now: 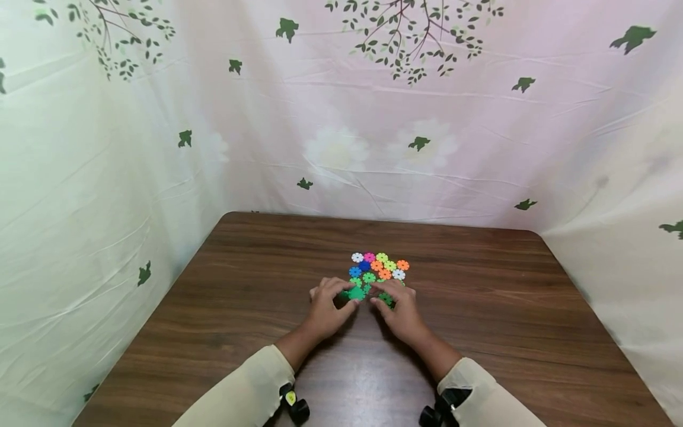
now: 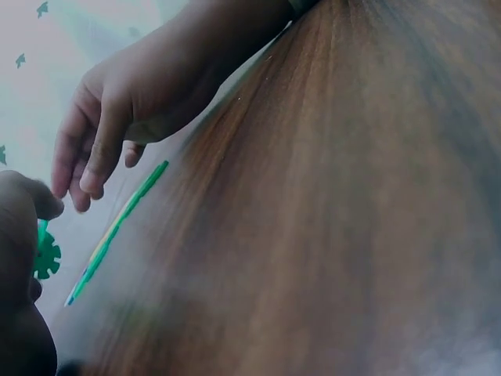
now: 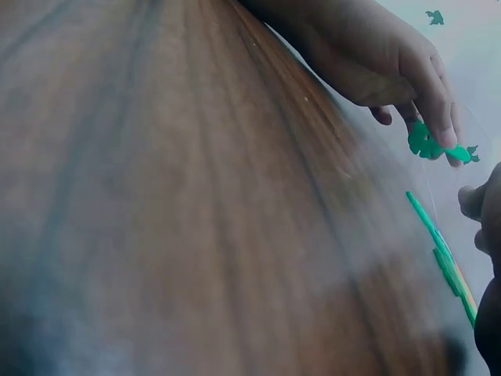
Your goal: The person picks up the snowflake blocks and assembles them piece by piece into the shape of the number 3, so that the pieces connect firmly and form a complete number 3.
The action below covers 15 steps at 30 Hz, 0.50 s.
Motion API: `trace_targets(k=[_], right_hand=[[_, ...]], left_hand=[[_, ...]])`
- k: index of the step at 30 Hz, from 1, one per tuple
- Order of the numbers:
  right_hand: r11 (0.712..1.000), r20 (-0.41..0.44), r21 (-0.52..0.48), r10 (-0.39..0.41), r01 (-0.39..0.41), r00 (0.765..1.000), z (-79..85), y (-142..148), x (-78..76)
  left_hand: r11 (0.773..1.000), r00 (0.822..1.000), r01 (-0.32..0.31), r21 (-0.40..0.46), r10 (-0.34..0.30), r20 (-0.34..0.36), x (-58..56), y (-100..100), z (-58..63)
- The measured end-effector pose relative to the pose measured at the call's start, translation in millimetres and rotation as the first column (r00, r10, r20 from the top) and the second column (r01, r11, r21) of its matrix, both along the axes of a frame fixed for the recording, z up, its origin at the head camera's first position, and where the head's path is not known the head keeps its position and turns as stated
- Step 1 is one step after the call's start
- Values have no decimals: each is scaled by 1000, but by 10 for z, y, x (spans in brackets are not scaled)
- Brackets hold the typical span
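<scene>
My left hand pinches a bright green notched disc just above the table. In the right wrist view that same hand holds green pieces at its fingertips; whether they are joined is unclear. My right hand hovers beside it over the near right part of a cluster, thumb and fingers apart. The left wrist view shows the right hand with relaxed fingers and nothing between them. Beneath the right hand lies a darker green disc, partly covered.
Several flat notched discs lie close together beyond the hands: white, pink, blue, orange and yellow. A brown wooden table carries them. Patterned cloth hangs behind and at both sides.
</scene>
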State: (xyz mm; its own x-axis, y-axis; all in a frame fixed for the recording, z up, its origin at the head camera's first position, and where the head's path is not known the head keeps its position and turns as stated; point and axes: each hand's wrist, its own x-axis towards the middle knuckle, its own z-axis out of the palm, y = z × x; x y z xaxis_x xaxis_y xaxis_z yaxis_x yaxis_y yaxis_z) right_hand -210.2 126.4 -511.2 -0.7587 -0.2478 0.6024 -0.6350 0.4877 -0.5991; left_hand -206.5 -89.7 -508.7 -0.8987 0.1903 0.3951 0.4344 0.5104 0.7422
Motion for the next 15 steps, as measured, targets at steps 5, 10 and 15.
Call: trace_targets(k=[5,10,15], right_hand=[[994,101,62,-96,90,990,-1,-6,-35],[990,185,105,-117,98,976,14,-24,-92],[985,240,151,-122,87,963,25,-93,-179]], left_hand=[[999,997,-51,4,51,55,-17,-4,9],[997,988,-83,4,82,131,-6,-1,36],[995,980,-95,-6,94,176,-7,-5,42]])
